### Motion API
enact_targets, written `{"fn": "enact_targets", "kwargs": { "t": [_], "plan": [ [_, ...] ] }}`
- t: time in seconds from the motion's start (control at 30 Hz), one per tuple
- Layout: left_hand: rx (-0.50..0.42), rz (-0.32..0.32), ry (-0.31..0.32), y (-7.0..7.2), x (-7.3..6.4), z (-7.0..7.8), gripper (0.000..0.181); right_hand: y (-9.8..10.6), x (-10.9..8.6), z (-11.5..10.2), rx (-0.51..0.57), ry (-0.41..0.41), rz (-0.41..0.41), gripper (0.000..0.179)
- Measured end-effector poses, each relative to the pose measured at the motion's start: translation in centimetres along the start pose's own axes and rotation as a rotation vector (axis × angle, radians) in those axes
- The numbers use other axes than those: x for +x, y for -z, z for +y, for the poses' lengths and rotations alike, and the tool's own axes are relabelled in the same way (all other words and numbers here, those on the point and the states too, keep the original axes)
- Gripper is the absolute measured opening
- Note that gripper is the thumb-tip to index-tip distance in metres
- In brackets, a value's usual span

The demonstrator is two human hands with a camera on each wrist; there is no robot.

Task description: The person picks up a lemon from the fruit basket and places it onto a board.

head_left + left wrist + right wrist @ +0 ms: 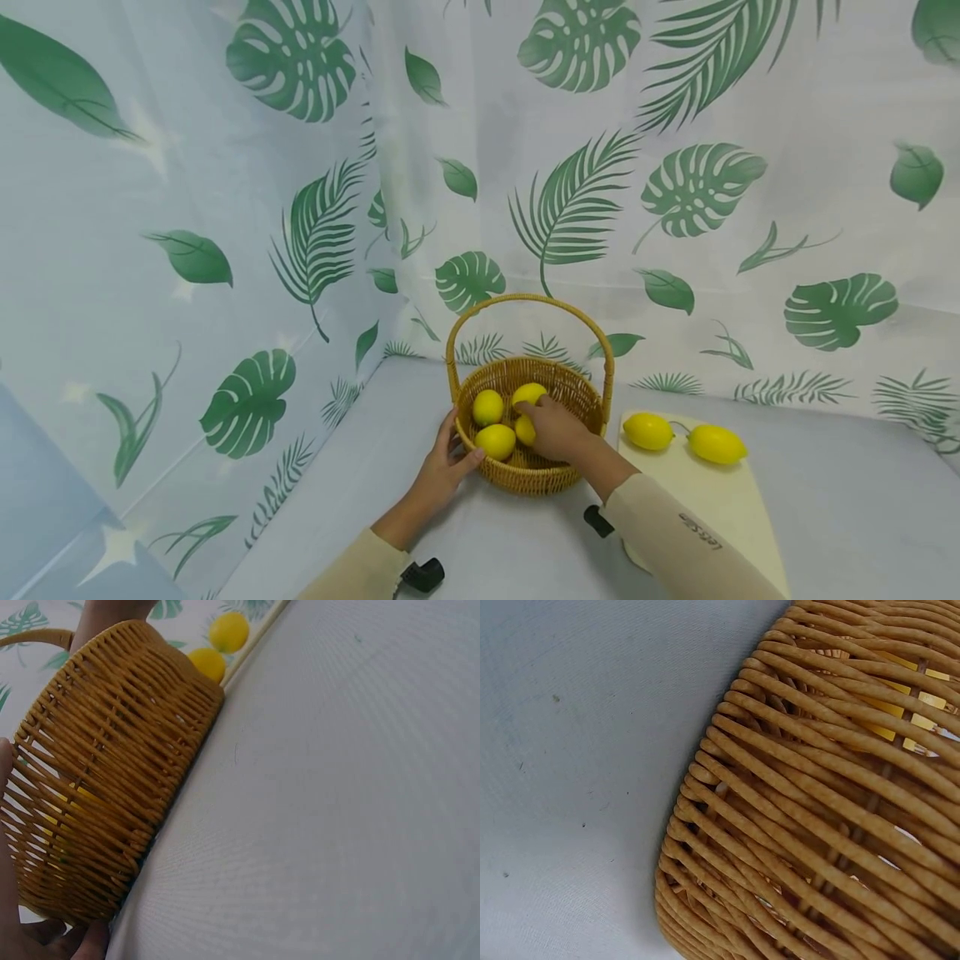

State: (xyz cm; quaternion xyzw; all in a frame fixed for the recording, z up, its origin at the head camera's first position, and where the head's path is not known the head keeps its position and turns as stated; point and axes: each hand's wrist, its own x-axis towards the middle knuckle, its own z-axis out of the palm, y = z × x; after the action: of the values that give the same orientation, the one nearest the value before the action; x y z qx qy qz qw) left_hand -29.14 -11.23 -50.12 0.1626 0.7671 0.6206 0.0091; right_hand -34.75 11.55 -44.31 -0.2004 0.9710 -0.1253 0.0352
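A brown wicker basket [525, 481] with a tall arched handle stands on the table and holds several yellow lemons. My left hand [442, 468] grips its left rim, the thumb over the edge and the fingers outside. Inside the basket, my right hand [551, 427] holds a lemon [530, 392] at the back; its fingers partly cover that fruit. Another lemon [525, 430] lies half hidden beneath this hand. Two more lie to the left, one lemon [488, 407] behind the other lemon [495, 442]. The right wrist view has only the basket's woven side [817, 787], with the hand itself out of sight.
Right of the basket lies a cream cutting board [697, 508] bearing two lemons, a left lemon [648, 432] and a right lemon [717, 445]. Behind the white tabletop [510, 550] hangs a leaf-printed curtain [487, 208], which also runs along the left.
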Motion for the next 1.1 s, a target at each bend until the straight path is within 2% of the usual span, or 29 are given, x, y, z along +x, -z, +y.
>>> {"fn": "enact_targets", "kwargs": {
  "t": [0.17, 0.4, 0.63, 0.87, 1.1],
  "plan": [
    [0.008, -0.008, 0.002, 0.0, -0.5, 1.2, 0.085, 0.1, -0.2, 0.0, 0.007, 0.007, -0.006, 0.055],
    [0.004, -0.01, 0.001, -0.1, -0.4, 1.2, 0.085, 0.5, -0.8, 0.2, -0.006, 0.025, 0.015, 0.053],
    [0.031, -0.015, -0.008, 0.0, -0.3, 1.4, 0.084, 1.4, -1.7, 0.6, 0.05, 0.04, 0.044, 0.047],
    [0.014, 0.021, -0.008, -0.3, 0.7, -2.0, 0.086, 1.4, -2.2, 1.4, 0.074, 0.085, 0.095, 0.046],
    [0.028, 0.042, -0.016, -0.3, 0.5, -2.0, 0.084, 1.7, -2.9, 1.9, 0.104, 0.132, 0.146, 0.055]
  ]
}}
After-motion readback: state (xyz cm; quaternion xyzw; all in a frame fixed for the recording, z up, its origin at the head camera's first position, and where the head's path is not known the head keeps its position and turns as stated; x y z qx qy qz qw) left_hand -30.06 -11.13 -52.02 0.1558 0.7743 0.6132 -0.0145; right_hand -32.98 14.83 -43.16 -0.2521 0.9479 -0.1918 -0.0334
